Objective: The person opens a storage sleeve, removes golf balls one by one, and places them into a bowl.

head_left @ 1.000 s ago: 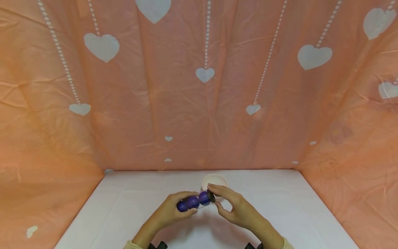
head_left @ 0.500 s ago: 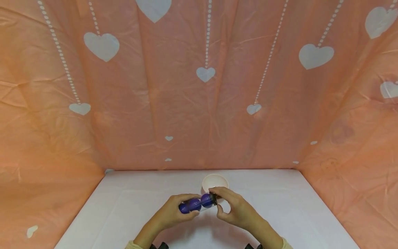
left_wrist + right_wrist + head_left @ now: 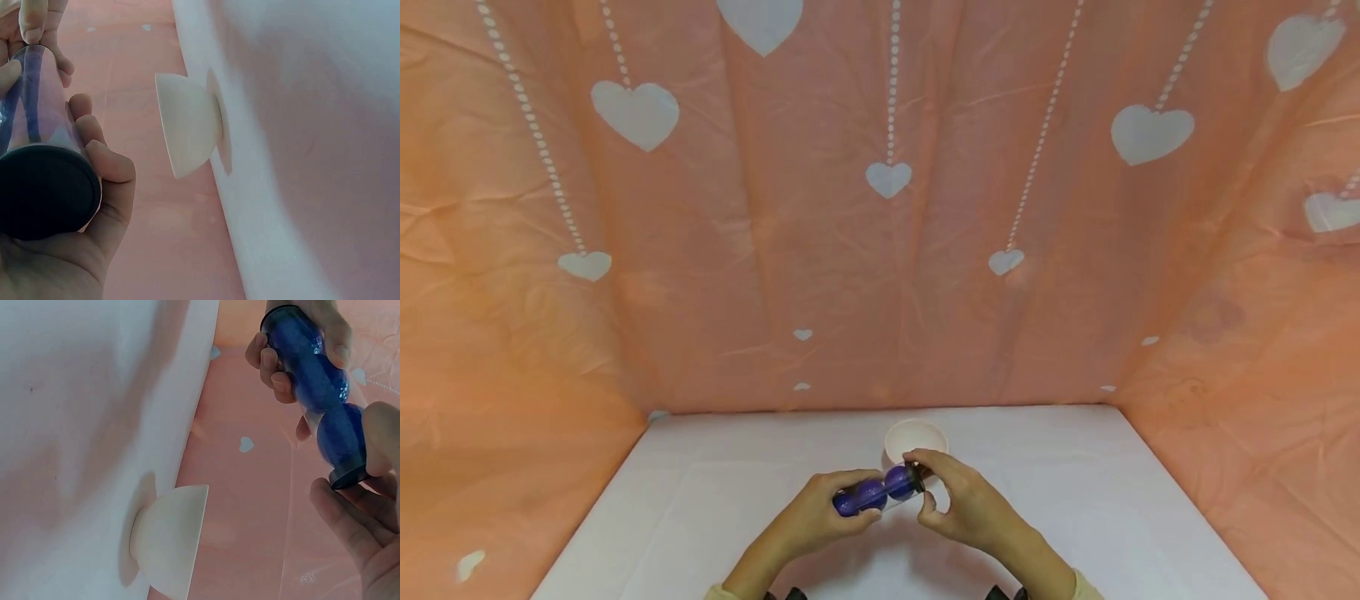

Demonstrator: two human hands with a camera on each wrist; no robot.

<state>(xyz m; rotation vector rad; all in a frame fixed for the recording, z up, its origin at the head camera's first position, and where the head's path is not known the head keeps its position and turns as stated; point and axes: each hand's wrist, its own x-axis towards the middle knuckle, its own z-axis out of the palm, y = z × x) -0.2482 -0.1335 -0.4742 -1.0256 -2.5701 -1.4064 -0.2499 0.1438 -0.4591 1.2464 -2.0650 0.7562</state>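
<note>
A clear tube with blue-purple balls (image 3: 872, 495) inside is held above the table between both hands. My left hand (image 3: 812, 515) wraps round its left part, thumb on the near side and fingers on the far side. In the left wrist view a black end cap (image 3: 47, 190) faces the camera beside the left palm. With thumb and fingertips, my right hand (image 3: 966, 498) pinches the tube's other end, where a dark lid (image 3: 350, 477) shows in the right wrist view. The tube slants, its right end farther from me.
Just behind the hands, a white bowl (image 3: 916, 434) stands upright on the white-covered table (image 3: 715, 467). Orange sheeting printed with hearts (image 3: 820, 250) hangs at the back and both sides.
The tube and both hands have shifted slightly to the right and nearer to me. The right fingertips have come down a little over the lid. Grips stay the same.
</note>
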